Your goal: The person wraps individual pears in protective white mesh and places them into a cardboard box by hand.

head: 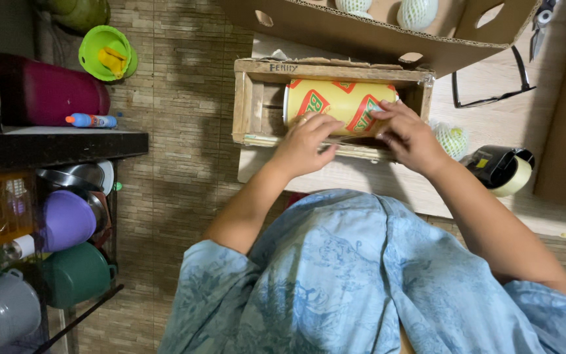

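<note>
Both hands rest on a yellow sheet of printed paper with red and green markings, which lies curved inside a small, shallow wooden crate on a pale wooden table. The left hand lies with its fingers slightly bent and spread over the near left part of the paper, pressing down on it rather than closing around it. The right hand does the same at the paper's right end, fingertips on the sheet and the thumb tucked toward the crate's near rail; whether it pinches an edge cannot be told.

Just beyond the hands, a large brown cardboard box with cut-out hand holes overhangs the far side of the crate and holds pale round fruits in white foam netting. Another netted fruit lies just right of the right hand, with a roll of tape on a black dispenser a little farther right. Black-framed spectacles lie beyond that hand, near the box.

Well to the left of the left hand, across a woven mat floor, a dark rack holds pots, a purple bowl and a green funnel.
</note>
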